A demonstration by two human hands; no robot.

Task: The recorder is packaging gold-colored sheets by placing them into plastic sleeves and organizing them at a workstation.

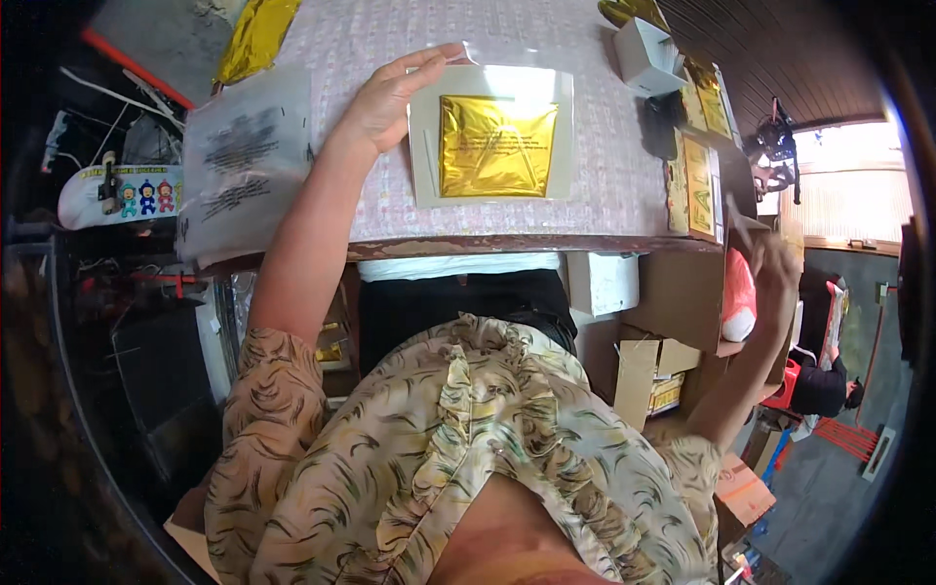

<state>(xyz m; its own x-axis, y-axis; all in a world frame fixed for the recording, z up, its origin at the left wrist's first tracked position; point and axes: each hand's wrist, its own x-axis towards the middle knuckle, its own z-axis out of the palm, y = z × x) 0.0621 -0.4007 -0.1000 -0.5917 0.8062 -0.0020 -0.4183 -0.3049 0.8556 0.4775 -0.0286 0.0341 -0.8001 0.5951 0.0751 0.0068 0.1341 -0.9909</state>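
Observation:
On the patterned tablecloth, a flat gold foil packet lies over a pale card inside a clear plastic bag. My left hand is closed on the bag's upper left edge, thumb and fingers pinching the film near its top. Out past the table's right side, my right hand is smeared by motion, so its fingers cannot be read. Closest to that hand is a red and white bundle beside a cardboard box.
Frosted plastic bags lie at the table's left end. Gold foil sits at the far left. A white open box and yellow printed boxes line the right side. Below is an open carton. Another person is farther right.

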